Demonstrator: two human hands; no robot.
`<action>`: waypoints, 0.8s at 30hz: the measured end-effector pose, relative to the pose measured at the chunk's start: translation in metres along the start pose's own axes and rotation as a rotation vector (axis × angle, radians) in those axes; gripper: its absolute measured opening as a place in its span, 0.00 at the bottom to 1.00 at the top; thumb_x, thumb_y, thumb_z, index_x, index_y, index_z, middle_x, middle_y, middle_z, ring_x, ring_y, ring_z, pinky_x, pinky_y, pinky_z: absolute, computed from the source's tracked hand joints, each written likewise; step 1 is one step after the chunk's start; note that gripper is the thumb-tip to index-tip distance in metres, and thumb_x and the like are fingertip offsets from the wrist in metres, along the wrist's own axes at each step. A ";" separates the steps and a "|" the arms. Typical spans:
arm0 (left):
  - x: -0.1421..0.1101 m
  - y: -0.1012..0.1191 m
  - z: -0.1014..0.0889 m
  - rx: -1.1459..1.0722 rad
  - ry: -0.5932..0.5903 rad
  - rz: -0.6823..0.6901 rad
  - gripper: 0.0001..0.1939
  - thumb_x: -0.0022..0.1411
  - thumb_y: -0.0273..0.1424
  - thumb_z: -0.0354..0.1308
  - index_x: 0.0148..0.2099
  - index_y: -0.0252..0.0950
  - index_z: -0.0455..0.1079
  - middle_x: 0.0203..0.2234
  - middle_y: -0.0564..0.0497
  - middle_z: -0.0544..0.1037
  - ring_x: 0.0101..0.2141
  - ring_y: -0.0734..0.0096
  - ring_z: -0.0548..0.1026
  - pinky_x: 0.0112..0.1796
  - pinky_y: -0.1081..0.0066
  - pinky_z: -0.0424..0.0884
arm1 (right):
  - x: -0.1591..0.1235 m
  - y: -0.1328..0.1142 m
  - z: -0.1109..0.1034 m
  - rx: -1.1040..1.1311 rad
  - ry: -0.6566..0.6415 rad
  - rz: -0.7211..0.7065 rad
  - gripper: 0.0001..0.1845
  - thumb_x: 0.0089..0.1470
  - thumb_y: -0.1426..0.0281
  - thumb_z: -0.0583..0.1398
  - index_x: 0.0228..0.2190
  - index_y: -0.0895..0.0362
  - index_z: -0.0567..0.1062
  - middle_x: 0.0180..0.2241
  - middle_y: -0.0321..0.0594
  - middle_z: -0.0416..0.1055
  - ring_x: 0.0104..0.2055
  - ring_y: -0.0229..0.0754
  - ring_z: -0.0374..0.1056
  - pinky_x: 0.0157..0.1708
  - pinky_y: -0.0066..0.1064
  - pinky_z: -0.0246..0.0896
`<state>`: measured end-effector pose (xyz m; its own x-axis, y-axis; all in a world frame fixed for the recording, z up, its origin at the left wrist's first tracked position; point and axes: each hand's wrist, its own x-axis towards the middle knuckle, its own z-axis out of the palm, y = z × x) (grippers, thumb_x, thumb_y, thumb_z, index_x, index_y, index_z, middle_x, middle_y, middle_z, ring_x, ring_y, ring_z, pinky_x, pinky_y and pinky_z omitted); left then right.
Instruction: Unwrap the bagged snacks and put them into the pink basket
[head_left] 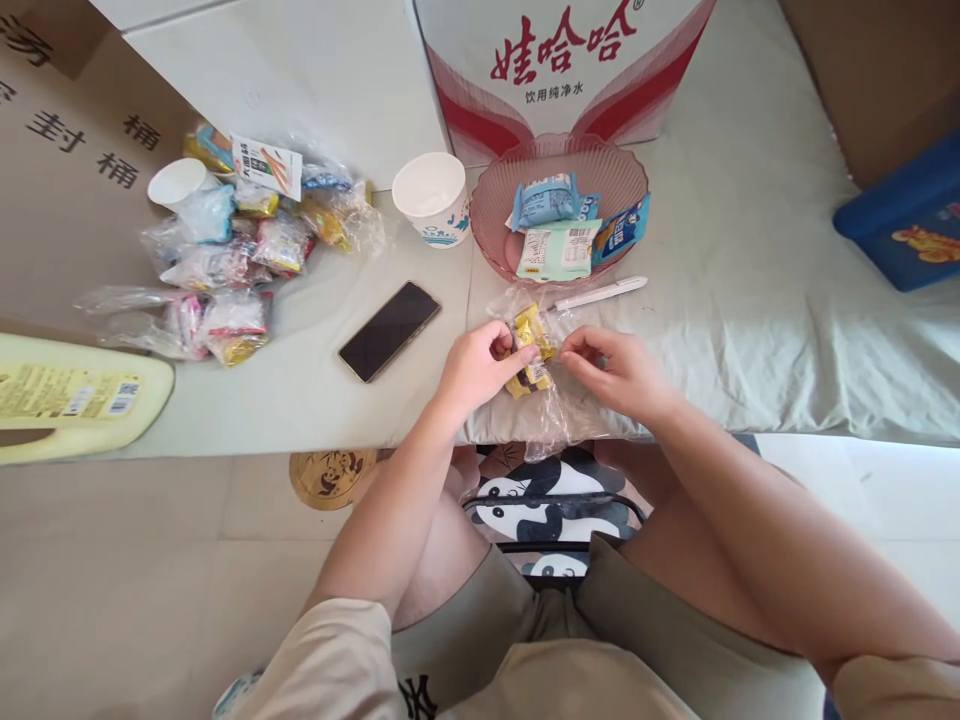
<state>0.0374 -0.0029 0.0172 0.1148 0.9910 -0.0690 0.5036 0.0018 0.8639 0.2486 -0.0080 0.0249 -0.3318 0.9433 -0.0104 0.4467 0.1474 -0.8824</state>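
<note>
Yellow snack packets point(531, 340) lie in or on a crumpled clear plastic bag point(553, 420) at the front edge of the covered surface. My left hand point(484, 368) grips the yellow packets from the left, its thumb across them. From the right, my right hand point(619, 370) is closed in a pinch at the edge of the clear plastic, beside the packets. Just beyond lies a white pen point(600, 293). Behind it stands a pink ribbed bowl point(491, 205) with several snack packs, among them a blue pack point(546, 200) and a pale green pack point(556, 250).
A phone point(388, 331) and a paper cup point(431, 200) are left of my hands. Farther left sit several bagged snacks point(217, 262) and a yellow jug point(82, 395). A white and red carton point(562, 70) stands behind the bowl; a blue bin point(900, 215) is at the right.
</note>
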 end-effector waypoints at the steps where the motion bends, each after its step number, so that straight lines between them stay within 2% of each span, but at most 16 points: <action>1: 0.001 0.000 0.001 -0.036 -0.003 0.005 0.16 0.56 0.41 0.65 0.28 0.38 0.64 0.21 0.57 0.67 0.24 0.75 0.64 0.28 0.71 0.60 | 0.000 0.000 0.000 -0.003 0.010 -0.012 0.09 0.55 0.63 0.58 0.30 0.56 0.73 0.26 0.36 0.72 0.24 0.36 0.62 0.27 0.31 0.59; 4: 0.004 -0.001 -0.001 -0.256 0.024 0.004 0.12 0.58 0.38 0.62 0.29 0.37 0.66 0.23 0.56 0.70 0.26 0.75 0.67 0.31 0.72 0.64 | 0.001 0.005 0.001 -0.033 0.029 -0.040 0.09 0.54 0.64 0.60 0.34 0.55 0.73 0.31 0.39 0.74 0.27 0.38 0.65 0.29 0.33 0.62; 7: 0.004 0.005 -0.007 -0.628 0.032 -0.050 0.13 0.56 0.38 0.65 0.29 0.37 0.66 0.27 0.54 0.73 0.31 0.74 0.73 0.37 0.71 0.69 | 0.001 0.010 0.004 0.009 0.053 -0.025 0.13 0.53 0.61 0.62 0.39 0.54 0.70 0.37 0.42 0.75 0.31 0.41 0.69 0.31 0.35 0.65; 10: -0.001 0.018 -0.013 -0.997 -0.033 -0.119 0.14 0.53 0.36 0.67 0.29 0.38 0.64 0.30 0.54 0.75 0.36 0.70 0.78 0.45 0.66 0.72 | 0.001 0.014 0.006 0.163 0.047 -0.010 0.20 0.54 0.58 0.63 0.45 0.52 0.66 0.44 0.44 0.74 0.37 0.44 0.73 0.35 0.37 0.70; 12: -0.006 0.025 -0.017 -1.134 -0.085 -0.155 0.14 0.52 0.34 0.67 0.28 0.38 0.63 0.29 0.54 0.74 0.36 0.67 0.79 0.47 0.62 0.73 | 0.001 0.015 0.007 0.247 0.021 -0.001 0.25 0.55 0.55 0.62 0.49 0.52 0.63 0.46 0.45 0.73 0.38 0.44 0.74 0.36 0.38 0.72; 17: -0.012 0.028 -0.023 -1.328 -0.153 -0.186 0.12 0.52 0.32 0.64 0.27 0.38 0.62 0.28 0.54 0.74 0.34 0.65 0.79 0.46 0.60 0.74 | 0.001 0.014 0.007 0.273 -0.014 0.027 0.33 0.51 0.53 0.64 0.53 0.52 0.61 0.50 0.48 0.70 0.39 0.45 0.74 0.38 0.41 0.73; 21: -0.012 0.024 -0.025 -1.389 -0.086 -0.206 0.10 0.57 0.34 0.61 0.27 0.39 0.63 0.27 0.54 0.74 0.34 0.66 0.78 0.45 0.60 0.74 | 0.001 0.012 0.006 0.139 -0.067 -0.010 0.33 0.49 0.56 0.66 0.54 0.53 0.65 0.48 0.47 0.73 0.42 0.49 0.74 0.42 0.43 0.72; 24: -0.011 0.025 -0.026 -1.373 -0.036 -0.260 0.11 0.60 0.35 0.58 0.27 0.39 0.65 0.26 0.54 0.74 0.33 0.67 0.78 0.45 0.59 0.74 | 0.001 0.011 0.005 0.010 -0.066 -0.014 0.30 0.52 0.60 0.63 0.55 0.54 0.66 0.42 0.44 0.77 0.39 0.49 0.74 0.41 0.44 0.70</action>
<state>0.0263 -0.0106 0.0531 0.1806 0.9382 -0.2951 -0.7148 0.3313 0.6159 0.2487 -0.0072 0.0126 -0.3928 0.9192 -0.0285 0.4330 0.1575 -0.8876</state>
